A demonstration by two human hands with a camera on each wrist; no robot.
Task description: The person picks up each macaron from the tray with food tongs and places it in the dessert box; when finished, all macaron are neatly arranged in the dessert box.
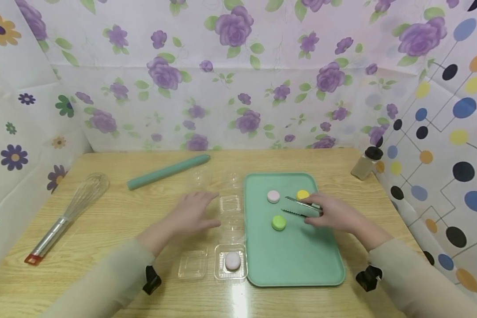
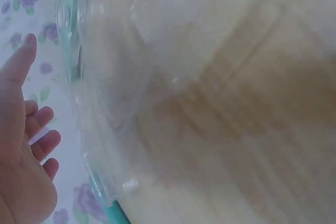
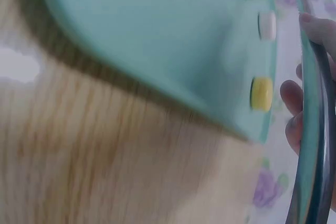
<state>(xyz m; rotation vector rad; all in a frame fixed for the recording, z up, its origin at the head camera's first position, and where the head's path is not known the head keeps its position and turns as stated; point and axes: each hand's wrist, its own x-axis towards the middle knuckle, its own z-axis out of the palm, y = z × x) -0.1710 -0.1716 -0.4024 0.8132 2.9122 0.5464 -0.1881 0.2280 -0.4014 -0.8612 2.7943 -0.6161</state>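
In the head view my right hand (image 1: 334, 214) holds metal tongs (image 1: 307, 205) over the green tray (image 1: 298, 256), their two arms spread with nothing between the tips. Around the tips lie a pink macaron (image 1: 273, 196), a yellow macaron (image 1: 302, 194) and a green macaron (image 1: 278, 223). My left hand (image 1: 191, 214) hovers beside the clear plastic containers (image 1: 230, 203), fingers extended and holding nothing. A pale pink macaron (image 1: 232, 261) sits in the nearest clear container. The right wrist view shows the tongs (image 3: 310, 129) large along the edge.
A whisk (image 1: 79, 203) lies at the left of the wooden table. Behind my left hand rests a teal rolling pin (image 1: 168, 172). A jar with a black lid (image 1: 365, 163) stands at the back right. An open clear lid (image 1: 193, 264) adjoins the filled container.
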